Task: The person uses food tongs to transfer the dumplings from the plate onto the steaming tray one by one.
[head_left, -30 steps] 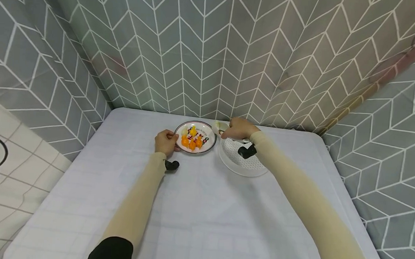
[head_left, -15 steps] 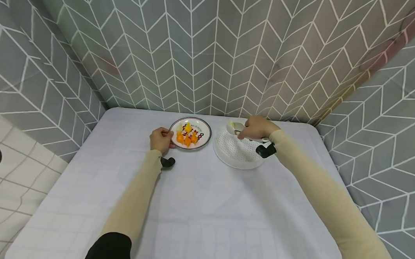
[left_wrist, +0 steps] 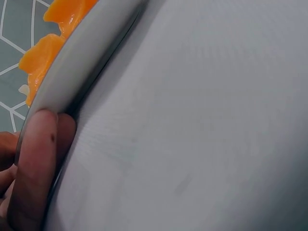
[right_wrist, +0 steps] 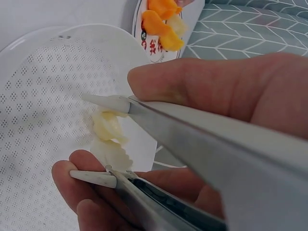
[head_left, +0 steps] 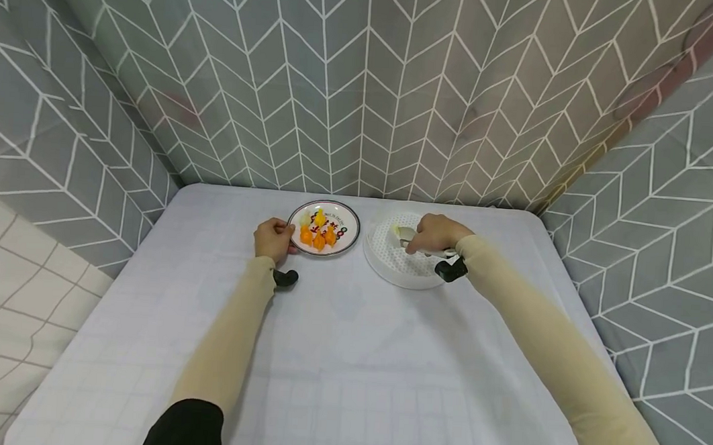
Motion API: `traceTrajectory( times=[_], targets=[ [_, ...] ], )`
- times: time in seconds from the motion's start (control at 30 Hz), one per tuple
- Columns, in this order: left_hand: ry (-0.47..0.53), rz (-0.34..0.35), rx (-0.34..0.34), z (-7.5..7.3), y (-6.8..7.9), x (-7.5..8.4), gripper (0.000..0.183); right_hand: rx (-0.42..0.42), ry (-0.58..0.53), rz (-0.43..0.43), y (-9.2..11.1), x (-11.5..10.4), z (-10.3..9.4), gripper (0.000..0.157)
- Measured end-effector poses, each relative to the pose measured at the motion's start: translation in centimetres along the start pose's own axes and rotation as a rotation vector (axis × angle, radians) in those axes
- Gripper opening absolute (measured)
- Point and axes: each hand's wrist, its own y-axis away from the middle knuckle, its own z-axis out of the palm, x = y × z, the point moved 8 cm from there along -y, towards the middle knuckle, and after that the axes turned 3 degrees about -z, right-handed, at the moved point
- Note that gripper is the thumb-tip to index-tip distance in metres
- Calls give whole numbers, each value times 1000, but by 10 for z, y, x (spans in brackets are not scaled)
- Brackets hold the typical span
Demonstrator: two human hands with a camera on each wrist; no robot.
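With my left hand (head_left: 273, 239) I grip the left rim of a dark-edged white plate (head_left: 341, 215), thumb on its outer side in the left wrist view. Several glossy orange and yellow dumpling-shaped pieces (head_left: 319, 239) lie on it. My right hand (head_left: 437, 235) holds tongs (right_wrist: 178, 139) with pale tips, over a white perforated round basket (right_wrist: 48, 96). The tips stand apart in the right wrist view. A pale yellow-white, ruffled dumpling-shaped piece (right_wrist: 108, 127) is between and just beyond them; whether it touches the tongs or the basket I cannot tell.
Both dishes stand near the back edge of a table with a white cloth (head_left: 337, 356). The basket is just right of the plate. Grey patterned curtains (head_left: 339, 100) hang behind the table and at its sides.
My right hand has carried the tongs and pale piece rightward from beside the plate, then lowered them over the basket. My left hand stays on the plate rim. The whole view has shifted slightly.
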Motion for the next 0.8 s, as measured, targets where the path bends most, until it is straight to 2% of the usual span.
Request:
traceTrajectory(
  times=[0.17, 0.43, 0.8],
  targets=[
    [0, -15, 0, 0, 3, -2, 27, -14, 2, -5, -3, -1, 5, 35],
    [-15, 10, 18, -2, 4, 4, 26, -20, 34, 7, -3, -4, 5, 30],
    [-14, 5, 2, 0, 2, 3, 26, -78, 62, 16, 5, -3, 2, 38]
  ],
)
